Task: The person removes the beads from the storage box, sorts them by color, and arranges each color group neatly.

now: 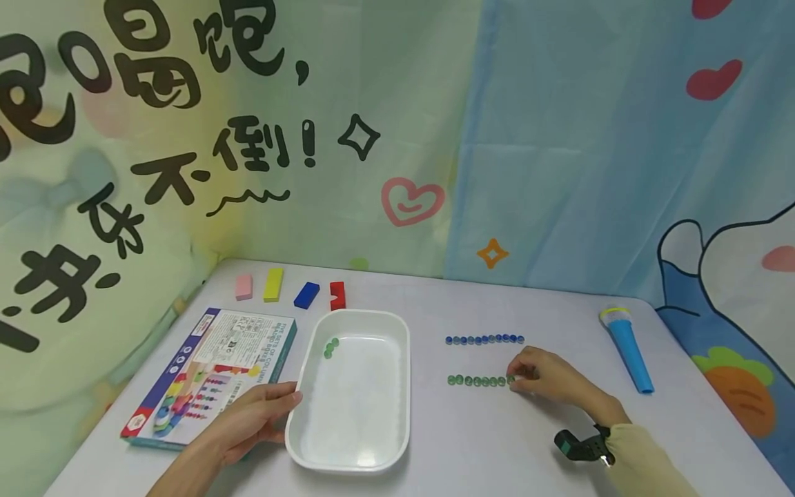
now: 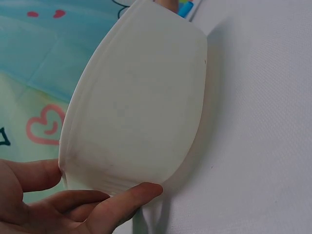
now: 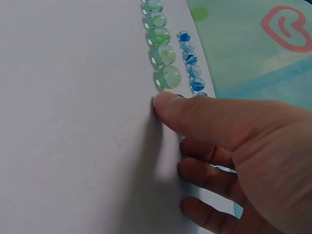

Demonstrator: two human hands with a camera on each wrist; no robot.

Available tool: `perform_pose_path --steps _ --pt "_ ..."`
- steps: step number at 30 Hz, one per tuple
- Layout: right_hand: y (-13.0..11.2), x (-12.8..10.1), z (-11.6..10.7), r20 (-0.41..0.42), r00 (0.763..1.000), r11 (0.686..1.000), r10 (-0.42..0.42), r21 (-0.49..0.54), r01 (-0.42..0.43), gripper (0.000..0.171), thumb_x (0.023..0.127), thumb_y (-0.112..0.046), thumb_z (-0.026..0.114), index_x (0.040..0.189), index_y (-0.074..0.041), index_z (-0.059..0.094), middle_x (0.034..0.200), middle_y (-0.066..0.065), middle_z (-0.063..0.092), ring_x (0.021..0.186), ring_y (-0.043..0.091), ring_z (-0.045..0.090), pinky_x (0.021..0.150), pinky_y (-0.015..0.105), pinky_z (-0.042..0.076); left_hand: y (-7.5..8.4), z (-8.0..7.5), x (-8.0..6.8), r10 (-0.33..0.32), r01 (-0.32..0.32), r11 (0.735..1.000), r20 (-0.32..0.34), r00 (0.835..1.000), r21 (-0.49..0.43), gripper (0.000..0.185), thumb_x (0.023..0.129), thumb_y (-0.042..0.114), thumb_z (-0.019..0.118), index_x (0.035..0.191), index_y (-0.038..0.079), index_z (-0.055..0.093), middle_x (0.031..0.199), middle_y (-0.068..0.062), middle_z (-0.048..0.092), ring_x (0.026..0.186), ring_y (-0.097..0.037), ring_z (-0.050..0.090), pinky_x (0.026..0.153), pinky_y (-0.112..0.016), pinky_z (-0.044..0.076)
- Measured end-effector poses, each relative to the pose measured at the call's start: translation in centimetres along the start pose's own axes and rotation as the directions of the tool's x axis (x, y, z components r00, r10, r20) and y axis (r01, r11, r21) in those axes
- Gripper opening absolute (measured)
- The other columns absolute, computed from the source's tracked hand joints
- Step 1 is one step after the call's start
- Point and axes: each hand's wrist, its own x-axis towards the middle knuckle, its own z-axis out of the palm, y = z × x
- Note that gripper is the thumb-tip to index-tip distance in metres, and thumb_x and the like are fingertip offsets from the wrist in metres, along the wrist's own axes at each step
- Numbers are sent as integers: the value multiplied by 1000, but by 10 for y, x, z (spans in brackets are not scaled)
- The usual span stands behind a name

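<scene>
My left hand (image 1: pixel 263 417) grips the left side of a white tray (image 1: pixel 397 393), thumb at the rim and fingers against the outer wall; the left wrist view shows this grip too. A few green marbles (image 1: pixel 332 347) lie in the tray's upper left. On the table, a row of green glass marbles (image 1: pixel 477 381) runs left to right, below a row of blue marbles (image 1: pixel 484 339). My right hand (image 1: pixel 546 374) pinches a green marble (image 1: pixel 511 379) at the green row's right end. In the right wrist view, the thumb mostly hides that marble.
A boxed toy set (image 1: pixel 217 373) lies left of the tray. Behind are a pink block (image 1: pixel 244 286), a yellow block (image 1: pixel 273 284), a blue block (image 1: pixel 307 295) and a notched red block (image 1: pixel 337 295). A blue toy microphone (image 1: pixel 629 351) lies at the right. A printed curtain (image 1: pixel 397 138) backs the table.
</scene>
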Motion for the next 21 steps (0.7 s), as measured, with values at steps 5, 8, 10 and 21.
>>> perform_pose_path --steps 5,8,10,21 --pt "-1 0 4 -11 999 999 30 -21 -31 16 81 -20 77 92 -14 68 86 -6 54 73 1 43 62 20 41 -1 0 1 3 -3 1000 6 1000 2 72 98 33 55 146 -13 26 146 -27 42 107 -19 62 84 -39 58" --pt "-2 0 5 -13 999 999 37 -29 -37 17 81 -21 77 93 -13 68 87 -6 53 74 1 43 63 20 41 -1 0 1 2 -2 1000 7 1000 3 71 99 32 54 146 -13 27 146 -27 42 107 -19 63 84 -39 58" --pt "-3 -1 5 -13 999 999 42 -27 -42 19 81 -21 77 94 -13 67 87 -6 53 75 1 43 63 20 42 0 0 1 -1 0 1000 5 1000 2 70 99 32 54 146 -13 27 145 -27 43 106 -20 63 84 -39 58" --pt "-11 -1 -11 67 996 998 52 -22 -50 35 81 -25 78 107 -8 64 93 -2 60 82 8 53 68 22 48 -1 0 1 -10 10 1000 2 1000 0 70 99 30 53 146 -14 25 144 -28 44 101 -19 66 82 -38 58"
